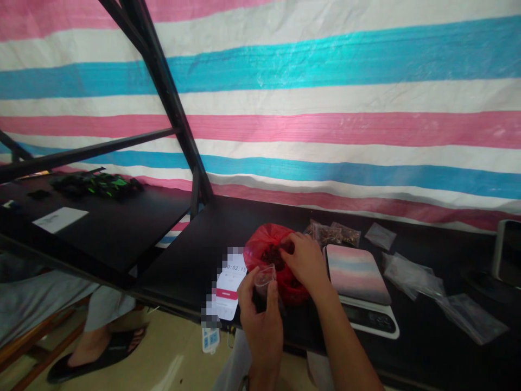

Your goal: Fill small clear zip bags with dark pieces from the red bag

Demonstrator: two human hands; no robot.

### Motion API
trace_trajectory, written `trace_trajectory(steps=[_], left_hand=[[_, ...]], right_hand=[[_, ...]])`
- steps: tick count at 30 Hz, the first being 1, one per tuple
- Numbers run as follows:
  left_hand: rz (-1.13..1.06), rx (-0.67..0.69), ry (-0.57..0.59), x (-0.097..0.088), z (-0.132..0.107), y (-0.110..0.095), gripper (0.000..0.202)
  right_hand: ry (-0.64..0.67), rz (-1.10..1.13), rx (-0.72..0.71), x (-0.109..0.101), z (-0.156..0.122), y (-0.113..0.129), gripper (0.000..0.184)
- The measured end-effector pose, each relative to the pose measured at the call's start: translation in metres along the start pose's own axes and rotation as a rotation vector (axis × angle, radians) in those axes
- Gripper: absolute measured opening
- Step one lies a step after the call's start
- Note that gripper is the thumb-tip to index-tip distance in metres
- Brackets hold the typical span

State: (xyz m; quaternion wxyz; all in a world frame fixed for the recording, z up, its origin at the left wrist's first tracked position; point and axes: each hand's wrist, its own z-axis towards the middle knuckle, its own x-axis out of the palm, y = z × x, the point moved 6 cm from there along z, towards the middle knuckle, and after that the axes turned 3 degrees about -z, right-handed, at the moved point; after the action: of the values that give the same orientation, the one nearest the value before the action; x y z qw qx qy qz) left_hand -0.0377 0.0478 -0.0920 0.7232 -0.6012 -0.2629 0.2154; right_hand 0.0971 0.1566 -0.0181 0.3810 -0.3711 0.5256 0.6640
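A red plastic bag [260, 239] stands open on the black table, with small dark brown pieces [272, 256] inside. My right hand [303, 263] reaches over its rim, fingers bent together at the pieces; what they hold, if anything, is hidden. In front of the red bag, my left hand [262, 309] grips a small clear plastic bag [265, 276] between thumb and fingers, its mouth spread open and facing up. Just right of my right hand is a white kitchen scale [368, 320] with a shiny flat plate [358, 273].
Filled clear bags [342, 234] lie behind the scale. Flat clear bags [413, 274] are spread to its right. A phone [228, 288] showing a timer lies left of the red bag. Another person's foot [97, 347] shows below the left table [122, 239].
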Motion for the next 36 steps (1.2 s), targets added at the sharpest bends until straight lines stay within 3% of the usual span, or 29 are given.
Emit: trace_trajectory(steps=[5,11,19,26,31,36], left_hand=[[-0.069,-0.046,0.053,0.007,0.007,-0.001,0.048],[-0.107,-0.123,0.031,0.004,0.01,0.003,0.054],[-0.127,-0.066,0.14,0.009,0.009,0.007,0.053],[-0.058,-0.059,0.205,0.016,0.003,0.01,0.054],[-0.028,-0.063,0.21,0.017,0.0,0.004,0.052],[-0.021,-0.042,0.193,0.016,-0.001,-0.001,0.05]], right_hand=[[0.077,0.065,-0.116,0.012,-0.001,0.012,0.014],[0.16,0.155,-0.169,0.008,-0.006,0.012,0.01],[0.213,0.529,-0.011,0.004,-0.009,-0.014,0.009],[0.149,0.773,-0.005,-0.026,-0.018,-0.037,0.016],[0.084,0.719,-0.096,-0.054,-0.034,-0.019,0.014],[0.09,0.651,-0.141,-0.063,-0.046,0.0,0.026]])
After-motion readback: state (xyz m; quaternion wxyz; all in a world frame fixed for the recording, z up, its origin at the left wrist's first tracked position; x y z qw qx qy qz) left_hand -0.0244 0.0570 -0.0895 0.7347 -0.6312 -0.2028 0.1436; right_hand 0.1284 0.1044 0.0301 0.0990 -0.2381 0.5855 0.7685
